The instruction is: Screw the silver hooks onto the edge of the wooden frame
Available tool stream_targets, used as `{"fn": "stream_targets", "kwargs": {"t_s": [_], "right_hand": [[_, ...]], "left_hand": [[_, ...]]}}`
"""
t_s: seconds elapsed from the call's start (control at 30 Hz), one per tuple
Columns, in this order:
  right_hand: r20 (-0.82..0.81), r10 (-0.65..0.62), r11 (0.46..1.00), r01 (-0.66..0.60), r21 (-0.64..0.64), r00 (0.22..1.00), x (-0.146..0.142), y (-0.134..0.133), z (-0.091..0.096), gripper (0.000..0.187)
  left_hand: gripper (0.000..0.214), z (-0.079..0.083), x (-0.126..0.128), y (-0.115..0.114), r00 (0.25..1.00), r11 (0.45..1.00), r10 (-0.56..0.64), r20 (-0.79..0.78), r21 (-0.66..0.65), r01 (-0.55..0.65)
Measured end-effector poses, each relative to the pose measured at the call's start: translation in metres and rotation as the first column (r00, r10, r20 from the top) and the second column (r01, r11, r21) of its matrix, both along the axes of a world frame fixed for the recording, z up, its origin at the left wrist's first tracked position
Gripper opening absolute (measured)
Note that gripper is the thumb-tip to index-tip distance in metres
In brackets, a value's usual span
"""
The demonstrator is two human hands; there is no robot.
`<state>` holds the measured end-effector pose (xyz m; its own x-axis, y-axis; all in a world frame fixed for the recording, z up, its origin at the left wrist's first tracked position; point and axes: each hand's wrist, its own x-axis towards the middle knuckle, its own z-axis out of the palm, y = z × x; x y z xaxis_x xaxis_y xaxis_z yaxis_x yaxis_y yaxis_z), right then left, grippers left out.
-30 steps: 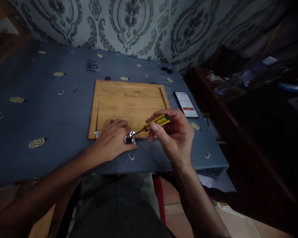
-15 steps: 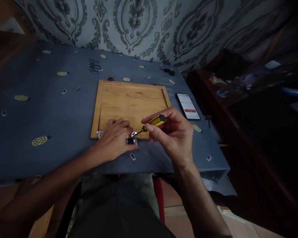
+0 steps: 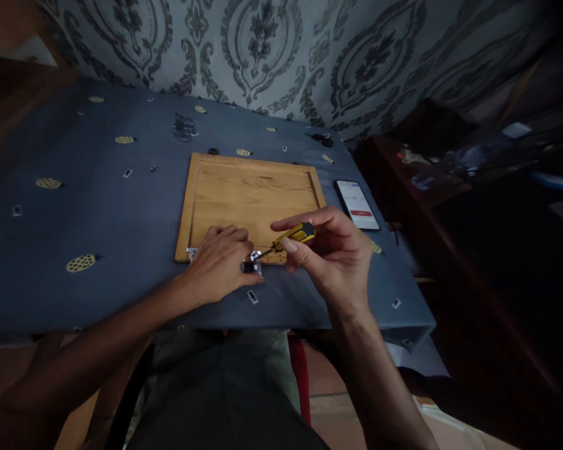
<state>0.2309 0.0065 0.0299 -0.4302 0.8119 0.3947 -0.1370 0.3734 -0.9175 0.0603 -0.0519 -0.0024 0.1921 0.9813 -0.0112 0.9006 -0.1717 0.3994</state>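
Note:
A framed wooden panel (image 3: pixel 258 187) lies flat on the blue cloth. At its near edge my left hand (image 3: pixel 223 262) is closed on a small shiny metal fitting (image 3: pixel 258 267) with a black part, its thumb below and its fingers over the panel. Most of the fitting is hidden by the hand. My right hand (image 3: pixel 340 256) pinches a yellow-and-black screwdriver (image 3: pixel 295 236) between thumb and fingers. The shaft slants down to the left, and its tip meets the fitting. Another metal piece (image 3: pixel 192 252) shows at the panel's near left corner, partly behind my left hand.
A lit phone (image 3: pixel 359 205) lies right of the panel on the blue tablecloth (image 3: pixel 122 231). Dark wire-like pieces (image 3: pixel 184 127) and a black object (image 3: pixel 323 139) lie farther back. A small metal bit (image 3: pixel 154 168) sits left of the panel. A patterned curtain (image 3: pixel 263 56) hangs behind.
The camera view has shifted slightly. My right fingers have moved a little on the screwdriver handle; its tip stays at the fitting, and my left hand keeps its place.

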Motion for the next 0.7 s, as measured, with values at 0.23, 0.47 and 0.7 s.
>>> {"fn": "stream_targets", "kwargs": {"t_s": [0.23,0.47,0.7], "right_hand": [[0.033,0.082,0.997,-0.082,-0.01,0.996,0.0085,0.0047,0.0011,0.028],[-0.066,0.042,0.997,-0.046,-0.055,0.997,0.0023,-0.0005,-0.0007,0.025],[-0.013,0.091,0.991,-0.092,-0.097,0.996,0.0076,-0.0018,0.001,0.029]], "left_hand": [[0.032,0.0017,-0.0002,0.0002,1.0,1.0,-0.007,-0.016,0.028,0.008],[0.032,0.0018,-0.0006,0.0001,1.0,1.0,0.004,-0.005,0.024,-0.004],[0.031,0.0011,-0.0004,-0.0007,1.0,1.0,0.001,-0.008,0.014,-0.001]]}}
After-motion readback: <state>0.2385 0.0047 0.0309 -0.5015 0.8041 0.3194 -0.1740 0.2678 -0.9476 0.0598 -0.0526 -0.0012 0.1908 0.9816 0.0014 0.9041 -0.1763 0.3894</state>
